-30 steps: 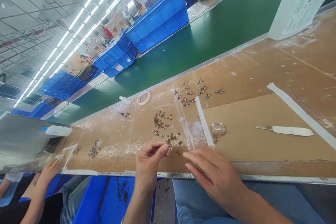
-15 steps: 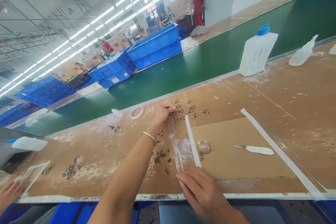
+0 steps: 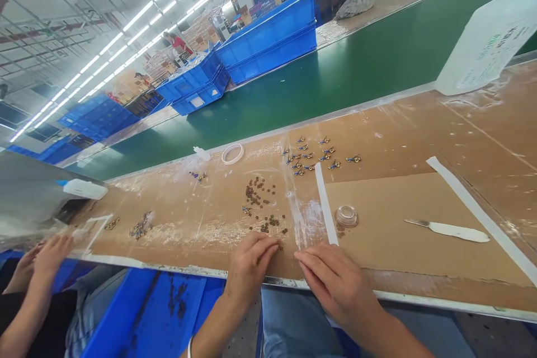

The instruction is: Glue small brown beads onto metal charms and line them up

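Note:
My left hand (image 3: pixel 250 264) rests at the near edge of the brown cardboard-covered bench (image 3: pixel 176 218), fingers laid flat with the tips touching the nearest of several small brown pieces (image 3: pixel 262 201). My right hand (image 3: pixel 335 285) lies flat beside it, fingers stretched out and empty, just below the end of a white strip (image 3: pixel 325 204). Farther back, small blue-and-gold parts (image 3: pixel 312 154) lie in rows.
A small clear dish (image 3: pixel 347 215) and a white-handled blade (image 3: pixel 448 229) lie to the right. A tape ring (image 3: pixel 232 154) and a white bottle (image 3: pixel 486 45) stand further back by the green conveyor belt (image 3: pixel 335 78). Another person's hands (image 3: pixel 44 257) work at the left. Blue crates (image 3: pixel 268 39) sit beyond.
My left hand, which had reached out to the rows of blue-and-gold parts, has drawn back to the near edge by the brown pieces. The right hand stayed put.

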### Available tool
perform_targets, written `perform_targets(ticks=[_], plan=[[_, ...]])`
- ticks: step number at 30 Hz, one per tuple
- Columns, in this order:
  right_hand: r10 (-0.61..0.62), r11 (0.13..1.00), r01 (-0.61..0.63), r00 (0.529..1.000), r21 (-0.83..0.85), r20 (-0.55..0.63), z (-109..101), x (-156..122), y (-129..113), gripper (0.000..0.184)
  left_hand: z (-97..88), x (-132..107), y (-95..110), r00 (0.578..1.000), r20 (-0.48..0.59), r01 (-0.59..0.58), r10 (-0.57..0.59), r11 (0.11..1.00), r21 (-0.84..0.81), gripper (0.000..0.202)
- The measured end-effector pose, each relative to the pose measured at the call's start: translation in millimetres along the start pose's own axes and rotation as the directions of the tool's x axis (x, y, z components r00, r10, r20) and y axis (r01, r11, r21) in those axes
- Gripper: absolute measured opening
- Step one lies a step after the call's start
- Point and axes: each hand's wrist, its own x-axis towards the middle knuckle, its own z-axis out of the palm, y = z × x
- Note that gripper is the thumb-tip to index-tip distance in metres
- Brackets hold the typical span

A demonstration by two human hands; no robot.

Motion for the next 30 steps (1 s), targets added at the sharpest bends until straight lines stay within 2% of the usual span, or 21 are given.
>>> perform_targets(ticks=[3, 11, 13, 16, 18, 25, 30], plan=[[0.006, 0.999, -0.004, 0.998, -0.043, 0.057, 2.3, 2.7, -1.7, 0.019, 6.1, -17.8, -3.9, 0.997, -0.002, -0.082, 0.083, 0.988, 0.132, 0.020], [0.004, 0.973, 0.039, 0.982, -0.225, 0.186, 19.0, 8.2, -5.1, 0.012, 6.1, -3.5, -0.2, 0.965, 0.076, -0.264, 0.253, 0.915, 0.306, 0.021], [0.001, 0.964, 0.053, 0.979, -0.262, 0.202, 24.3, 10.5, -4.8, 0.010, 4.7, -3.4, -0.5, 0.969, 0.119, -0.243, 0.216, 0.920, 0.309, 0.021], [-0.013, 0.950, 0.084, 0.973, -0.302, 0.229, 30.6, 15.3, -4.8, 0.012, 3.3, -4.2, -1.9, 0.983, 0.155, -0.147, 0.102, 0.939, 0.310, 0.022], [-0.036, 0.938, 0.118, 0.968, -0.326, 0.247, 33.1, 18.4, -5.3, 0.015, 3.3, -4.8, -2.3, 0.985, 0.162, -0.119, 0.064, 0.925, 0.361, 0.022], [-0.143, 0.903, 0.231, 0.956, -0.362, 0.255, 35.7, 21.6, -5.4, 0.027, 9.4, -8.4, -0.6, 0.984, 0.137, -0.173, 0.117, 0.828, 0.534, 0.023], [-0.141, 0.899, 0.230, 0.957, -0.371, 0.252, 40.4, 20.7, -1.4, 0.027, 13.5, -11.2, -0.8, 0.984, 0.110, -0.175, 0.138, 0.838, 0.518, 0.024]])
